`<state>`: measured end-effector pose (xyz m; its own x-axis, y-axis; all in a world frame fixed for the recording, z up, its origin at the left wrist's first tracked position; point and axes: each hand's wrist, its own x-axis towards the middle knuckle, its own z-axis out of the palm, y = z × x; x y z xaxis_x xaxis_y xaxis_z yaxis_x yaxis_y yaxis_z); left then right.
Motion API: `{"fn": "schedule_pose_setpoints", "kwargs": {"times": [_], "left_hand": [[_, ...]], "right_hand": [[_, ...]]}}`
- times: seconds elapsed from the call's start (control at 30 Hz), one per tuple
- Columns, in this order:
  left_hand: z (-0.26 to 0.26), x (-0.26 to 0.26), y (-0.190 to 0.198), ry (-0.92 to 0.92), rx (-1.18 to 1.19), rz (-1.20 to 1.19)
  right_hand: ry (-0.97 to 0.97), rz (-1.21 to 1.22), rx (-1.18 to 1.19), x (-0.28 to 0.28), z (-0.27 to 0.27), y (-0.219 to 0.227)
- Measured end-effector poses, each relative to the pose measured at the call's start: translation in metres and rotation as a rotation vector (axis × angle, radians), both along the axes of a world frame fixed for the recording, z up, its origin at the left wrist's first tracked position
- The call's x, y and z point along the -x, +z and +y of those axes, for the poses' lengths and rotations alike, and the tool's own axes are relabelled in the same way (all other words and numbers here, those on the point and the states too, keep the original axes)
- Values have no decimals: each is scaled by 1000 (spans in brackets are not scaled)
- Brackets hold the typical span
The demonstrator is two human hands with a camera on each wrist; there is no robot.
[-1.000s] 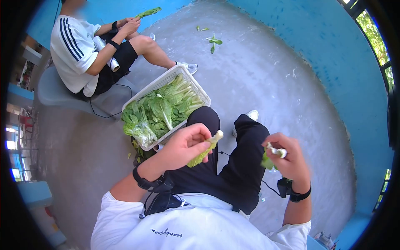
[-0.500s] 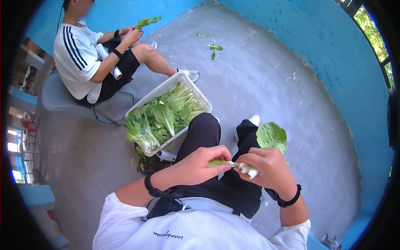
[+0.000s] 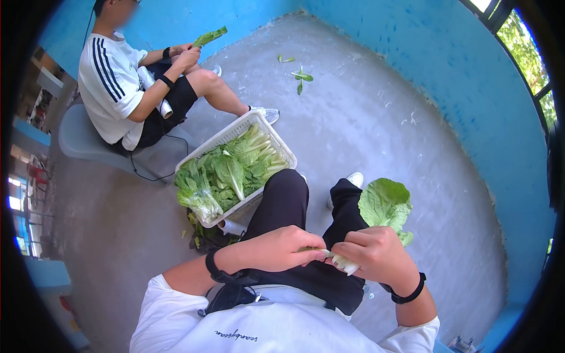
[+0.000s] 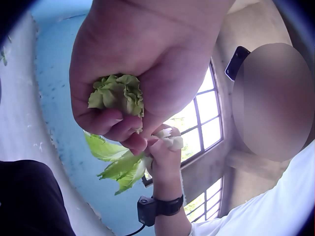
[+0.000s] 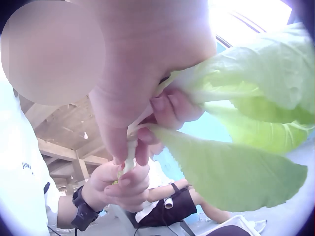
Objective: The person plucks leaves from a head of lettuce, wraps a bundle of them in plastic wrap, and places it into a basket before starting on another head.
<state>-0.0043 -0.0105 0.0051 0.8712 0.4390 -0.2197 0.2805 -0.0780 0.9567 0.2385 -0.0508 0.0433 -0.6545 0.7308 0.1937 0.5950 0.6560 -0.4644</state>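
Note:
Both hands meet in front of the lap, fingertips close together at pale stem ends. My right hand (image 3: 374, 253) grips a bunch of leafy greens (image 3: 385, 206) by its white stems (image 3: 346, 265); the broad leaves spread out beyond the knuckles. My left hand (image 3: 288, 247) closes round a crinkled green leaf (image 4: 118, 96), mostly hidden by the palm in the head view, with its pale stem end poking out toward the right hand. In the right wrist view, the left fingers (image 5: 130, 184) pinch that pale stem just beneath the right fingertips.
A white plastic crate (image 3: 281, 141) heaped with leafy greens (image 3: 229, 167) stands by the left knee. Dark leaves (image 3: 209, 235) lie beneath it, beside a white roll (image 3: 232, 227). Another person (image 3: 112, 88) sits at far left holding a leaf (image 3: 210, 36). Scraps (image 3: 301, 76) lie on the floor.
The hands, apart a second ago, have come together over the lap. The right hand has turned, so its leaves now point forward. Both keep hold of their greens.

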Motion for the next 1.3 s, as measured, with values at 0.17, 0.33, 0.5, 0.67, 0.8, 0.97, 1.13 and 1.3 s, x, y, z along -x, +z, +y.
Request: {"fn": "schedule_pose_setpoints", "kwargs": {"times": [0.17,0.33,0.5,0.67,0.8,0.97,1.13,1.3], "left_hand": [[-4,3,-3,-53,-128,-188],[-11,2,-3,-106,-291,-422],[-11,-1,-4,-172,-425,-498],[-4,-5,-2,-188,-448,-522],[4,-6,-8,-256,-241,-491],[10,-5,-16,-349,85,-336],[14,-2,-28,-319,282,-187],[18,-3,-28,-415,439,-151]], "right_hand": [[72,48,181,-4,1,8],[230,293,490,-5,4,6],[322,396,742,-7,5,-5],[338,470,860,-9,8,-13],[320,501,884,-10,6,-21],[265,396,711,-11,-1,-19],[191,117,267,-9,-8,-3],[214,-37,-86,-2,-23,7]]}}
